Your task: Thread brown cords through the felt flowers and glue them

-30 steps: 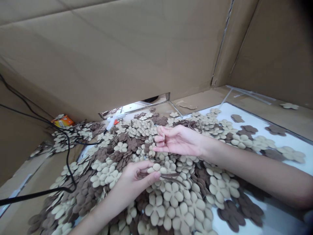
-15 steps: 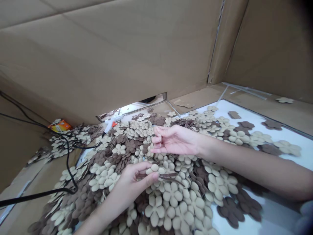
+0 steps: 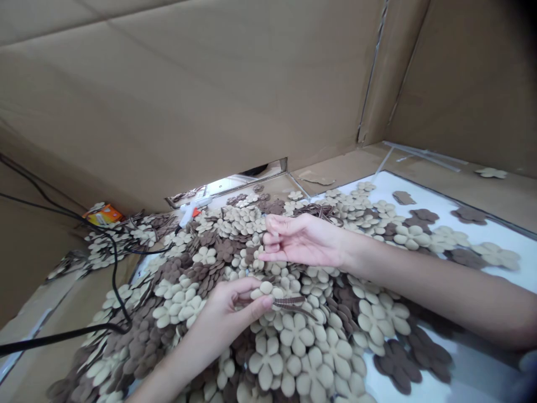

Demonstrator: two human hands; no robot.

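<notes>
The left hand (image 3: pixel 232 308) is pinching a cream flower (image 3: pixel 266 289) between thumb and fingers, near the middle of the scene, with a brown ribbon (image 3: pixel 289 300) trailing from it toward the right. The flower is sitting just above the heap, petals facing up and a little tilted. It is looking padded and matte, so it is probably weighing next to nothing, bending easily and offering the skin enough texture not to be slipping; the rim of a petal is seeming the likeliest part to be creasing, while the centre, where the petals are joining, is promising a firmer hold. The ribbon is looking limp and thin, best taken close to the flower. Farther off and slightly right, the right hand (image 3: pixel 308 240) is hovering palm toward the left, its thumb and forefinger nearly meeting; whether anything small is lying between those tips I cannot tell. Around both hands, cream flowers (image 3: pixel 297 330) and brown flowers (image 3: pixel 396 366) are overlapping on a white sheet (image 3: pixel 490 235). At the far left of the heap a white glue gun (image 3: pixel 197 208) is lying, and a black cable (image 3: pixel 116 280) is looping along the left side.
</notes>
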